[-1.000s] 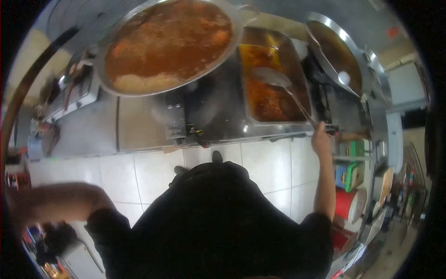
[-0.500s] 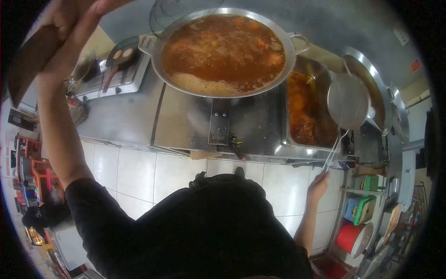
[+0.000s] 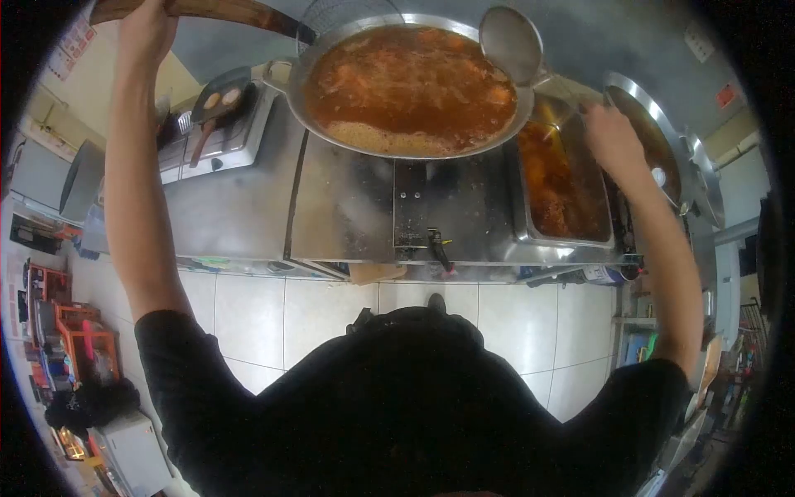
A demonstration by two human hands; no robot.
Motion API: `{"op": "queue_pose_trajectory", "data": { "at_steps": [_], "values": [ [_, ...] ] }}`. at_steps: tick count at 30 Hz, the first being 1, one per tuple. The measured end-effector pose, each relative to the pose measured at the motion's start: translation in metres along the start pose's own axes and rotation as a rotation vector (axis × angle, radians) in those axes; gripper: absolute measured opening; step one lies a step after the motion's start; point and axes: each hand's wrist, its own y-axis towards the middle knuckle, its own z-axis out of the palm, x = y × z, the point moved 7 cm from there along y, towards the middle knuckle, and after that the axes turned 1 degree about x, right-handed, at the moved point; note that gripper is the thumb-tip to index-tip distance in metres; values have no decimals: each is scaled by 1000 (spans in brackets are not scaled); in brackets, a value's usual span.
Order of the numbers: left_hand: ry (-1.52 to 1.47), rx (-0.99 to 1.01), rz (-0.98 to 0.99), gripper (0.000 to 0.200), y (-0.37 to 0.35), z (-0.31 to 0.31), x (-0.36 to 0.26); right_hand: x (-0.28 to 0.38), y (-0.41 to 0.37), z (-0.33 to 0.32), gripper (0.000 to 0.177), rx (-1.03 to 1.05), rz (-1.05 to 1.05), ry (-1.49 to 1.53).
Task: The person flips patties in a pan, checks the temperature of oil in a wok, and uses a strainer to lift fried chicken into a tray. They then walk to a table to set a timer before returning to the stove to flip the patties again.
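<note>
My left hand [image 3: 147, 37] is closed around the long wooden handle [image 3: 236, 12] of a wire skimmer at the upper left. The skimmer's wire basket [image 3: 335, 15] hangs over the far left rim of a big wok [image 3: 290, 91]. Bubbling brown-orange liquid [image 3: 406, 91] fills the wok, with orange pieces and pale foam in it. My right hand [image 3: 613, 137] grips a round fine-mesh strainer [image 3: 511, 41], whose head is tilted at the wok's right rim. Below that arm's reach sits a deep metal tray [image 3: 611, 224] of reddish-brown oily liquid.
On the left, a pan [image 3: 219, 98] with two pale round pieces rests on a white stove [image 3: 240, 141]. Large metal pots [image 3: 617, 81] stand at the right. The steel counter's front edge [image 3: 331, 262] runs across, with tiled floor [image 3: 331, 319] below.
My right hand has swung up and forward, carrying the strainer from over the tray to the wok's right rim. My left hand has shifted, and the skimmer handle now points toward the wok.
</note>
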Motion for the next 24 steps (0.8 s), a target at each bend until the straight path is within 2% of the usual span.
{"op": "queue_pose_trajectory", "data": {
  "at_steps": [1,2,3,4,5,6,7,8,9,10,12,14,16,18,19,21,24],
  "values": [
    [-28,-34,6,96,4,-6,4,-3,19,15,33,-2,-1,-4],
    [-56,-68,13,95,6,-14,6,2,37,33,31,-2,-149,14],
    [-56,-73,16,95,6,-21,6,20,44,27,30,-2,-301,32],
    [-50,-85,-68,88,4,-30,12,22,49,18,30,-1,-306,31],
    [-48,-92,-149,83,3,-35,18,29,50,-2,31,371,-90,295],
    [-51,-89,-145,83,-1,-35,14,35,35,-7,32,737,141,557],
    [-90,-156,-138,55,-10,-37,8,37,30,-13,32,734,148,558],
    [-130,-223,-133,30,-16,-38,4,40,20,-13,30,795,234,734],
    [-132,-220,-140,30,-21,-32,3,46,11,-11,28,859,319,909],
    [-68,-200,-113,31,-25,-24,-1,55,5,-8,28,872,323,909],
    [-8,-178,-93,33,-29,-23,-11,65,4,-10,30,712,381,974],
    [153,-86,-7,35,-22,-26,-33,53,-5,-8,30,756,411,1029],
    [186,-65,61,37,-15,-39,-38,49,-8,-9,30,799,431,1087],
    [326,79,312,46,-17,-26,-53,51,-15,-14,28,826,411,1030],
    [320,81,312,46,-20,-24,-54,54,-18,-12,28,826,417,1028],
    [163,53,143,48,-29,-4,-68,59,-19,-9,27,734,452,1123],
    [259,20,133,49,-32,-10,-41,59,-19,-14,36,682,429,1083]
  ]
}}
